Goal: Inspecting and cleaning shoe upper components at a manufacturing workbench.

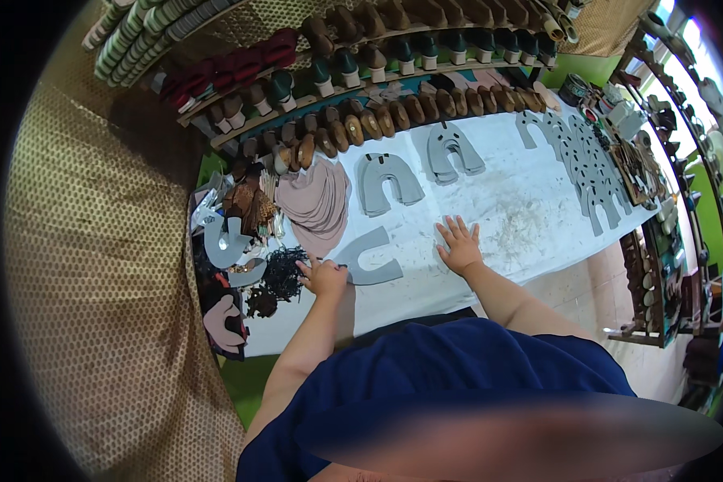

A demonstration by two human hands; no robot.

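Observation:
My left hand [328,278] reaches to the edge of a tangled heap of thin black strips [283,273], its fingers bent a little and apart. I can make out nothing held in it. Just right of that hand lies a grey U-shaped shoe upper piece [368,269] on the white-covered table [458,297]. My right hand [460,245] rests palm down on the white cover, fingers spread. Beyond my hands sit two stacks of grey upper pieces, one nearer [375,186] and one farther right [439,157]. A fanned pile of pinkish pieces [317,205] lies beyond my left hand.
Wooden shoe lasts [386,120] line the table's back, with racks of green shoes [406,58] above. More grey pieces [578,157] overlap at the far right. Brown scraps [249,201] and cut pieces crowd the left end. A patterned curtain [120,265] hangs at the left; shelving [651,273] stands at the right.

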